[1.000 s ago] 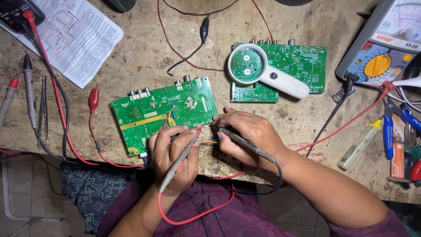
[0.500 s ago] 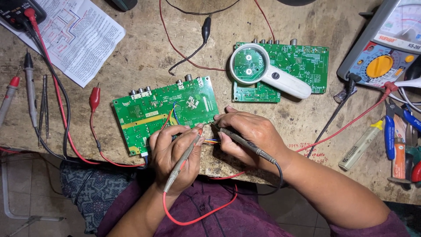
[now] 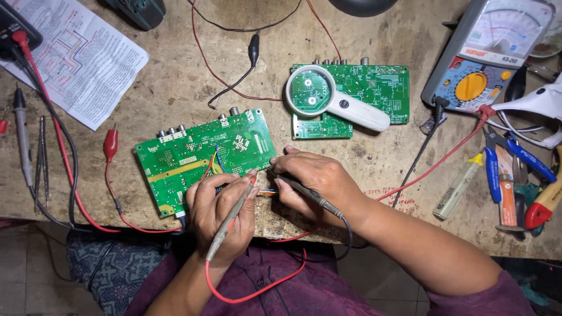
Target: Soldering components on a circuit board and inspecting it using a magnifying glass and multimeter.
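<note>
The green circuit board (image 3: 205,158) lies tilted at the near edge of the workbench (image 3: 175,88), its long axis running left to right, just ahead of both hands. The left hand (image 3: 222,216) pinches a red-leaded probe (image 3: 229,217) and the right hand (image 3: 316,184) a black-leaded probe (image 3: 307,193). Both tips meet at the board's near right corner, the two hands about equally close.

Two green circuit boards lie on the bench: one (image 3: 202,158) near the front edge, one (image 3: 363,88) toward the back. One white magnifying glass (image 3: 328,99) rests on the back board. One analog multimeter (image 3: 489,52) sits at the back right corner. One printed paper sheet (image 3: 76,58) lies at the back left. Two hands, left (image 3: 222,213) and right (image 3: 316,181), each hold one probe.
</note>
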